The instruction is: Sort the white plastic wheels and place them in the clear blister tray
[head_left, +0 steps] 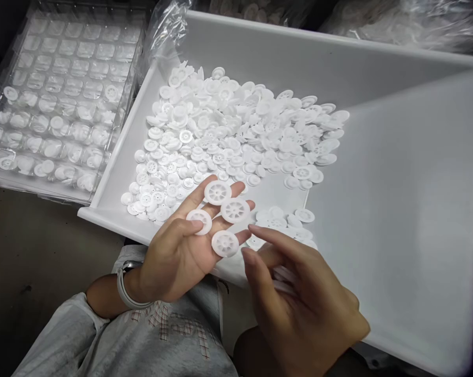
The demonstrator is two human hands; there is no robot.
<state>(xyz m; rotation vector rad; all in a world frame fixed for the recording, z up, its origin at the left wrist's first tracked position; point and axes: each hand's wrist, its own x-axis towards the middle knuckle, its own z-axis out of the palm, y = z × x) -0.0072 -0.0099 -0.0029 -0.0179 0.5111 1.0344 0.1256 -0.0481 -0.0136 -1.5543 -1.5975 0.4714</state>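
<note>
My left hand (181, 251) is palm up above the bin's near edge and holds several white plastic wheels (235, 210) with spoked centres. The thumb presses on one wheel (200, 221); the others lie on the palm and fingers. Close by on the right is my right hand (303, 298), its thumb and index finger apart near the lowest wheel (225, 244). In its curled fingers, partly hidden, sit more white wheels (284, 277). Behind both hands, a large heap of similar white wheels and discs (236, 125) fills the bin's left part, and a smaller pile (277, 220) lies beyond my right hand.
The large white bin (409, 209) has raised walls around the heap. At its left stands a clear compartment tray (67, 78), with white parts in its nearer rows. Clear plastic bags (417, 26) lie behind the bin, and another plastic sheet (165, 26) hangs at its corner.
</note>
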